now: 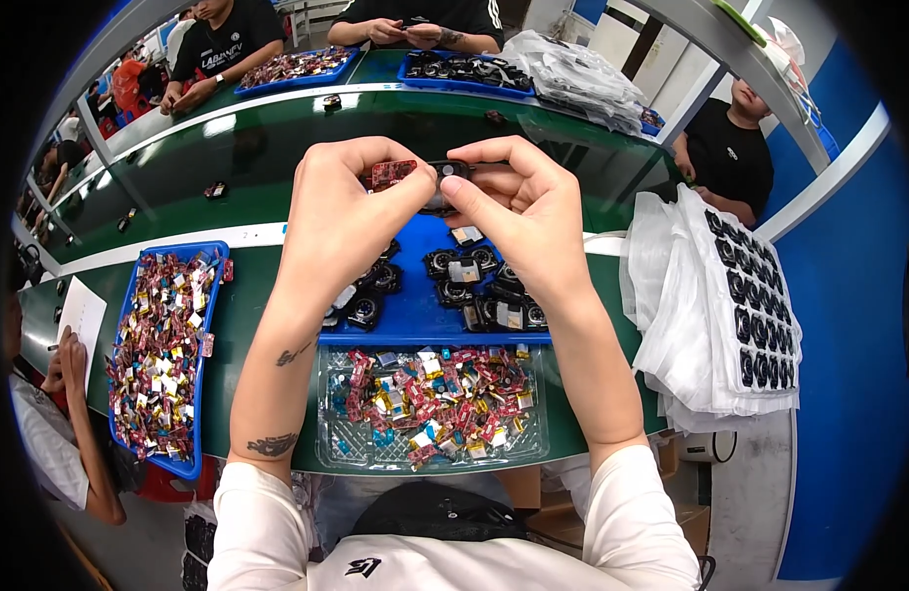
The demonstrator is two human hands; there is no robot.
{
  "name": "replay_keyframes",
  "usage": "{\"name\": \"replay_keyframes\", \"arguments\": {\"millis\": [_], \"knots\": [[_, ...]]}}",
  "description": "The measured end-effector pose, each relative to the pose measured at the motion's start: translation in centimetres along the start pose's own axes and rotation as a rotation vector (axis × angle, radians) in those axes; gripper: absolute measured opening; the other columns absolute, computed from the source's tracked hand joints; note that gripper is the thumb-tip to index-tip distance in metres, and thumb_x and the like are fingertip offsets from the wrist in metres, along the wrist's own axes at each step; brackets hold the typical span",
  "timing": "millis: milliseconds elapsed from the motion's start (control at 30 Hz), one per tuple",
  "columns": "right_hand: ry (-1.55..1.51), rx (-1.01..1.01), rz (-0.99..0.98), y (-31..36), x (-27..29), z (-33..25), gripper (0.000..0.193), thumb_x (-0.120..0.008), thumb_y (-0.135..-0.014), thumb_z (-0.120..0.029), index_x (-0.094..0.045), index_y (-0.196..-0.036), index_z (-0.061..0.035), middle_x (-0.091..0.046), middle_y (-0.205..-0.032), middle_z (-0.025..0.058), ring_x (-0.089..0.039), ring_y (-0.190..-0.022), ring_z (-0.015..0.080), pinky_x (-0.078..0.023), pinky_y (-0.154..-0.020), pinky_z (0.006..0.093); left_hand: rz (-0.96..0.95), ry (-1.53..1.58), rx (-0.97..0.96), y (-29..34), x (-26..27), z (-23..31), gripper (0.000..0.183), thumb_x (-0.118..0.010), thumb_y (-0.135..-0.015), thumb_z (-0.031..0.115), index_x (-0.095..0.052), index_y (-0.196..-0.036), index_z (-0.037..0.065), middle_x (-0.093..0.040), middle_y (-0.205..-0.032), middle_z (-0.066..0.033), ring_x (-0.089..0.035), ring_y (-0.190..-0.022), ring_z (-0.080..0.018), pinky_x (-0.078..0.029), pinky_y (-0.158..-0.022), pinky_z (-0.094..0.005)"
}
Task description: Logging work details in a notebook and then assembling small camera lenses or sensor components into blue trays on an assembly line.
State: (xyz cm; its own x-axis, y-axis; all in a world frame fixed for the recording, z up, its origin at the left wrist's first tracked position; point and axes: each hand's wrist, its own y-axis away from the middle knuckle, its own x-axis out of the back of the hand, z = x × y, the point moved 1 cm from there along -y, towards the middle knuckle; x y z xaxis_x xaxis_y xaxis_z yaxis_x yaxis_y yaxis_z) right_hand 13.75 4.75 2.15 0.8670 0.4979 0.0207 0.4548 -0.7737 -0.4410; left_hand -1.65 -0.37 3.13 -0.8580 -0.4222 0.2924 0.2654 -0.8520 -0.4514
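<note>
Both my hands are raised over the bench at the centre, fingertips meeting. A small red circuit board [393, 173] sits in the pinched fingers of my left hand [341, 202]. My right hand [533, 212] is closed on a black plastic housing [452, 169], which the fingers of both hands touch and partly cover. Below them lies a blue tray [405, 337] with several black housings [462, 268], some showing silvery parts. Closer to me stands a transparent plastic tray [331, 443] heaped with red circuit boards [435, 399] that have small yellow, white and blue parts.
On the left stands another blue tray [196, 443] full of red boards. At the right is a stack of white trays [686, 295] holding black parts. Beyond a white rail, a green belt [277, 133] carries scattered pieces. Co-workers sit across and at the left, one writing on paper [83, 313].
</note>
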Motion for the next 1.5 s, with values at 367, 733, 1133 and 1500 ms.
{"name": "replay_keyframes", "arguments": {"millis": [367,733,1133,1500], "knots": [[0.087,0.150,0.175,0.3,0.7,-0.4,0.010,-0.067,-0.083,-0.003,-0.061,-0.090,0.0018,-0.067,-0.081,0.0084,-0.065,-0.068,0.0093,-0.055,-0.057,0.0220,-0.074,0.124,-0.034,0.7,-0.5,0.8,0.015,-0.070,-0.083,0.010,-0.069,-0.087,-0.004,-0.065,-0.069,-0.0020,-0.057,-0.061,-0.0039,-0.043,-0.054,-0.0175],[-0.065,0.081,0.184,-0.2,1.1,-0.5,0.016,-0.068,-0.082,-0.002,-0.065,-0.095,0.0059,-0.067,-0.082,0.0090,-0.064,-0.073,0.0093,-0.053,-0.061,0.0206,-0.220,0.278,-0.023,0.3,0.1,0.8,0.014,-0.070,-0.082,0.009,-0.069,-0.089,-0.003,-0.067,-0.078,-0.0053,-0.061,-0.070,-0.0069,-0.047,-0.061,-0.0193],[0.018,0.188,0.114,0.8,0.9,-0.8,0.018,-0.065,-0.083,0.001,-0.066,-0.101,0.0050,-0.068,-0.090,0.0096,-0.065,-0.079,0.0107,-0.054,-0.068,0.0211,-0.159,0.430,0.099,0.5,-0.3,0.4,0.020,-0.073,-0.080,0.007,-0.066,-0.096,-0.002,-0.066,-0.076,-0.0040,-0.059,-0.067,-0.0053,-0.046,-0.059,-0.0174],[0.165,0.178,0.125,-0.2,1.8,-1.4,0.023,-0.068,-0.080,-0.006,-0.064,-0.100,0.0040,-0.067,-0.094,0.0111,-0.065,-0.085,0.0144,-0.056,-0.068,0.0251,-0.248,0.460,0.099,-1.3,-1.0,-1.6,0.015,-0.074,-0.079,0.013,-0.067,-0.089,0.003,-0.066,-0.080,-0.0013,-0.057,-0.072,-0.0053,-0.045,-0.064,-0.0221]]}}
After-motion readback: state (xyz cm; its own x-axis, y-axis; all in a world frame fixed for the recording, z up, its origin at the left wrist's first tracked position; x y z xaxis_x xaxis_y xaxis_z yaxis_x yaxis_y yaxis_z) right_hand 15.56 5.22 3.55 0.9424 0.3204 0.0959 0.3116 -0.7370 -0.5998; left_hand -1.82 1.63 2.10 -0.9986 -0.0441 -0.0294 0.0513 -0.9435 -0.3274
